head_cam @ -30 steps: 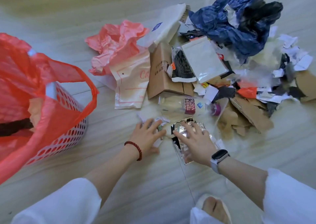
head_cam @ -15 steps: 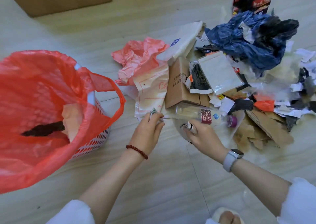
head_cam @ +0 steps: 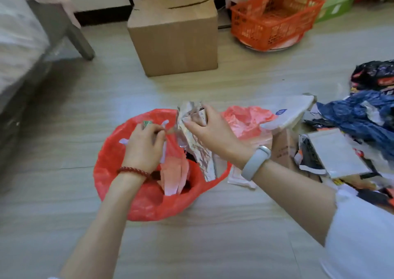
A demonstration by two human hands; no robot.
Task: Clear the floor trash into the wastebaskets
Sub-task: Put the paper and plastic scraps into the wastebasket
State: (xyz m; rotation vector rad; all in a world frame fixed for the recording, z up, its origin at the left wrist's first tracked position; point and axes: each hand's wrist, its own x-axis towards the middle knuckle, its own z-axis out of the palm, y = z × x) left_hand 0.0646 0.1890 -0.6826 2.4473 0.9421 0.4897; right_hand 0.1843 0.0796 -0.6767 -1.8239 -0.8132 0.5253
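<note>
Holding our right hand (head_cam: 210,129) pinched on the silver foil wrapper (head_cam: 195,142) and left hand (head_cam: 145,144) curled on a small scrap (head_cam: 147,123) above the red-lined wastebasket (head_cam: 119,150), we risk the long wrapper catching its rim and sliding outside.

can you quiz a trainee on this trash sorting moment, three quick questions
1. True or false: the right hand grips a crinkled silver foil wrapper above the red-bag-lined wastebasket.
2. What does the left hand hold? A) a plastic bottle B) small scraps, one green and white C) nothing
3. Fill in: the brown box standing upright beyond the wastebasket is made of ____.

Key: 1 true. 2 B, the small scraps peek out above the fingers. 3 cardboard, the cardboard box.
</note>
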